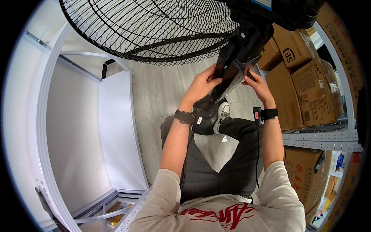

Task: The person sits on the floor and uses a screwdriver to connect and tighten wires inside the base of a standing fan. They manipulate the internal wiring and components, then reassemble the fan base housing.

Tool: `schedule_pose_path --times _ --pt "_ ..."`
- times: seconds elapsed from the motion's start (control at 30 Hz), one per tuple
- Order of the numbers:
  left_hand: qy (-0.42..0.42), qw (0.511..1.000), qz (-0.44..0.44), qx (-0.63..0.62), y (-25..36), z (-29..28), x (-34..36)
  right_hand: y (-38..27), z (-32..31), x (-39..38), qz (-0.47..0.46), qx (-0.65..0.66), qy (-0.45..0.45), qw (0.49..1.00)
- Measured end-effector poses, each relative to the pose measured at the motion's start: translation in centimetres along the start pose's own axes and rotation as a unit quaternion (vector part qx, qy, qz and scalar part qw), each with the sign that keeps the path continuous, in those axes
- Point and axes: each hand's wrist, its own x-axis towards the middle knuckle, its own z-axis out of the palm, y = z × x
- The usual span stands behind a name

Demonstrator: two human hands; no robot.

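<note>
A black standing fan rises in front of me, its wire cage [154,33] at the upper left and its dark column housing [241,52] leaning toward the upper right. My left hand [201,86] grips the left side of the housing, thumb in front and fingers partly hidden behind it. On the opposite side, my right hand [258,85] has its fingers bent and pressed at the housing's right edge; exactly what they pinch there is hard to make out. Below, the round black base [205,123] stands on the floor by my shoe [223,114].
An empty white shelf unit [116,127] stands at my left. To the right, metal racking [320,140] carries several cardboard boxes [315,91], with another large box [305,174] lower down. Black straps with small devices [184,116] circle both wrists, and a cable [258,158] hangs from the right one.
</note>
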Motion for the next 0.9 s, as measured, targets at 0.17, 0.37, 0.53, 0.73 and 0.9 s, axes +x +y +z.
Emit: schedule_pose_path --times 0.17,0.37,0.53,0.73,0.9 --pt "0.003 0.999 -0.008 0.043 0.0 0.1 0.0 2.2 0.3 -1.0 -0.031 0.108 0.059 0.992" --pt "-0.013 0.997 0.012 0.075 -0.4 -0.5 0.0 1.3 3.2 0.2 -0.108 0.329 0.052 0.937" --pt "-0.017 0.997 0.019 0.078 -0.3 -0.3 -0.2 1.1 3.6 1.0 -0.136 0.348 -0.008 0.928" --pt "-0.023 0.995 0.048 0.086 -0.1 0.1 -0.2 3.3 3.2 1.6 -0.129 0.375 0.018 0.918" --pt "-0.022 0.994 0.039 0.096 0.2 0.1 0.0 2.7 3.4 1.7 -0.129 0.367 0.003 0.921"
